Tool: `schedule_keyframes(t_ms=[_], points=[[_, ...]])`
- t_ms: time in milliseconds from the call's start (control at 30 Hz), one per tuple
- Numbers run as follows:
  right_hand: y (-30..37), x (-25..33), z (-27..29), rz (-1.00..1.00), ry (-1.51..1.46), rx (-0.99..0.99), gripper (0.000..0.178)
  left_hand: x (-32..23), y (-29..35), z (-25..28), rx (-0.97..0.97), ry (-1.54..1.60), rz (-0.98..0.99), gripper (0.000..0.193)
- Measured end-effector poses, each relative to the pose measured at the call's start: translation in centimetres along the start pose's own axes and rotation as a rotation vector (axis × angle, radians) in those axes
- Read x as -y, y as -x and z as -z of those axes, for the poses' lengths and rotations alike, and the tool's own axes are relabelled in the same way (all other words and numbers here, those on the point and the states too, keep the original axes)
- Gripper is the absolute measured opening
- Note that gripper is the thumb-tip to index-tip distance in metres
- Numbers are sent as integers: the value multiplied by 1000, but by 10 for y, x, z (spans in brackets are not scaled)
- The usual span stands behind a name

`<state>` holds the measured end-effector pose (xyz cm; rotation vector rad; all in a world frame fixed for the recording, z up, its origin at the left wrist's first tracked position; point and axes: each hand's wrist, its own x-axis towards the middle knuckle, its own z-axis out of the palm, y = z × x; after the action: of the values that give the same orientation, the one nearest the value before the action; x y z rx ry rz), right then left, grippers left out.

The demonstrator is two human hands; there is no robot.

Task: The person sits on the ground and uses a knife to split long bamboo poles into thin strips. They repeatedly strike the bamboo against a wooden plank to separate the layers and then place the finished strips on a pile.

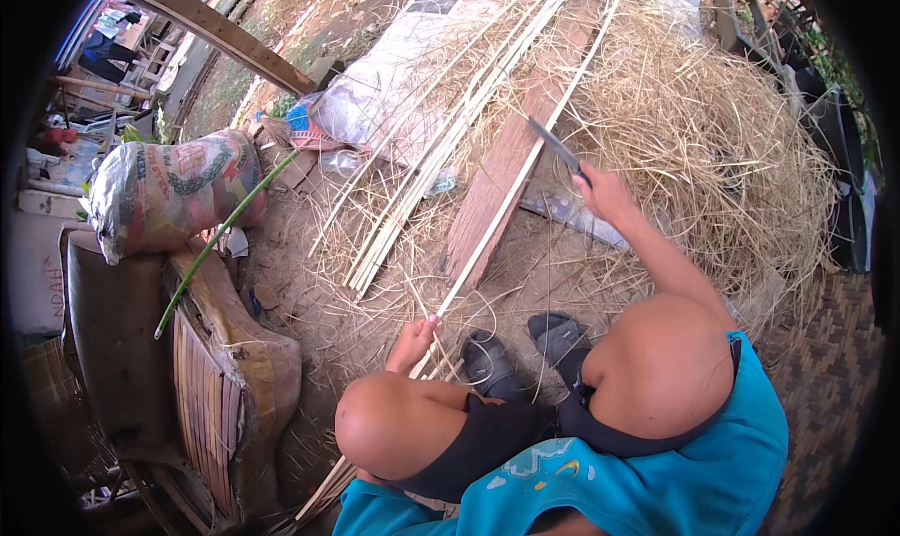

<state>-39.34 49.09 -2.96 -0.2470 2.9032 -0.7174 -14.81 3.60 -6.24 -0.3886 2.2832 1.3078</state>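
Observation:
My left hand (pixel 412 342) is closed on the near end of a long pale bamboo strip (pixel 506 201). The strip runs away from me along a brown wooden plank (pixel 500 187) that lies on the ground. In my right hand (pixel 605 194) is a knife (pixel 555 145), gripped by its dark handle. Its blade points to the far left and crosses over the strip; whether it touches the strip I cannot tell. Thin curled shavings hang around my left hand. Left of the plank lies a bundle of pale bamboo strips (pixel 431 166).
A large heap of shavings (pixel 712 133) spreads at the right. To the left, a stuffed sack (pixel 178 189) rests on a worn wooden seat (pixel 220 395), with a green stick (pixel 225 231) leaning there. My sandalled feet (pixel 492 363) are close to the plank. Woven matting (pixel 825 386) lies at the right.

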Motion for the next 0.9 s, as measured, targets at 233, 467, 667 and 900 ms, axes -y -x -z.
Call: schedule_keyframes(t_ms=[233, 467, 667, 900], points=[[78, 75, -57, 371, 42, 220, 47, -63, 0, -36, -344, -330, -194, 43], [-37, -37, 29, -107, 70, -129, 32, 9, 41, 19, -136, -312, 24, 47], [106, 109, -59, 587, 31, 388, 49, -44, -16, -29, -236, -606, -201, 41], [-51, -75, 72, -287, 113, -228, 34, 11, 40, 4, -156, -641, -100, 45]])
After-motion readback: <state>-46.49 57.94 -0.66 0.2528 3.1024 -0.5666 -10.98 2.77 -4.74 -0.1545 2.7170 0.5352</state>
